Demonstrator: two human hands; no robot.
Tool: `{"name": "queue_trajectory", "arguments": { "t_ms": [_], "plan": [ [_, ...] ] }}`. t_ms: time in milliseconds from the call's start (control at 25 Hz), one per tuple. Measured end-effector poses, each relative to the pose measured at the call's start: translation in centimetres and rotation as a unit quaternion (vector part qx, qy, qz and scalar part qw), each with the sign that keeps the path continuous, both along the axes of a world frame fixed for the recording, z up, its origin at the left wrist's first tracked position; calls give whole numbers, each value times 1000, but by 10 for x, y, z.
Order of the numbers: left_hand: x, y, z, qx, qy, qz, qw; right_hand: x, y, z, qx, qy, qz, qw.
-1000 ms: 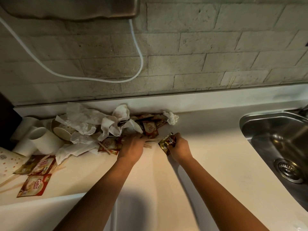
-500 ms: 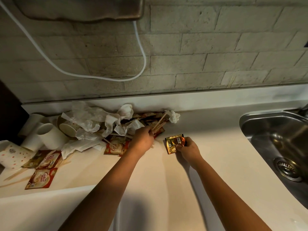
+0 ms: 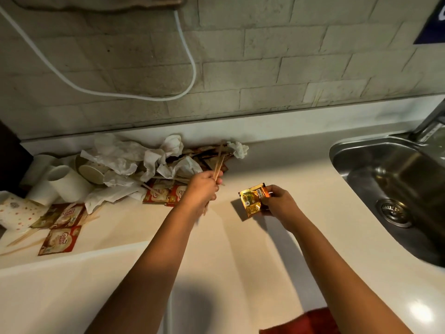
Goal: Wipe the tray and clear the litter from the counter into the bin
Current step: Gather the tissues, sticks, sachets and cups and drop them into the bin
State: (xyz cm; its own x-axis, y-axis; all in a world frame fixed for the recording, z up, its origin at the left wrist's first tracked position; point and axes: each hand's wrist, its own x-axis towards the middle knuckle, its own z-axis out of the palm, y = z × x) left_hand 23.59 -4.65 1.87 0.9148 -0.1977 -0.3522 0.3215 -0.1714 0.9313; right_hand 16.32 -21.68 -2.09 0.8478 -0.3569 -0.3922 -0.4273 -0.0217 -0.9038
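At the far left of the bench (image 3: 240,249) lie a spotted paper cup (image 3: 14,213) on its side, plain white paper cups (image 3: 65,182), flat wooden stirrers (image 3: 19,239) and red creamer sachets (image 3: 60,239). All of this looks light. The cups are stiff enough to pinch by the rim or to nest one in another, but they would crush under a hard squeeze. The sachets lie flat, so a fingernail under an edge is likely the way in.

Next comes the crumpled tissue (image 3: 120,160), heaped against the back wall over more sachets. It is soft and springy and would pack down in a fistful, though loose bits may drop off.

The left hand (image 3: 202,189) has its grip closed round a bundle of wooden stirrers (image 3: 218,165), which fan out above the fist toward the heap. They are thin and stiff, and a few could slide out unless they are held near the middle.

The right hand (image 3: 279,203) pinches a gold foil sachet (image 3: 252,200) by its right edge, just above the bench. Foil is slick and nearly weightless, so a firm pinch suits it.

At the far right is the steel sink (image 3: 361,165). Neither tray nor bin is in view.
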Motion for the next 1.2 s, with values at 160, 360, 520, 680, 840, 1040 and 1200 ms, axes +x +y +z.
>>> {"name": "queue_trajectory", "arguments": {
  "t_ms": [160,360,520,680,840,1040,1200],
  "plan": [
    [-63,4,11,-60,-1,-50,997,-62,-11,23,5,-60,-65,996],
    [-140,10,7,-44,-17,-123,991,-147,-10,27,-12,-72,-136,988],
    [-187,13,-6,-18,-40,-152,987,-200,-5,25,-16,-86,-184,979],
    [-239,-5,-10,-30,-14,-189,981,-248,-20,17,-34,-99,-200,974],
    [-292,-28,-10,-30,5,-234,972,-287,-49,6,-64,-136,-249,957],
    [-375,-63,-33,-66,62,-292,952,-367,-88,-34,-124,-265,-319,901],
    [-429,-79,-83,0,147,-304,941,-428,-93,-106,-150,-160,-331,918]
  ]
}}
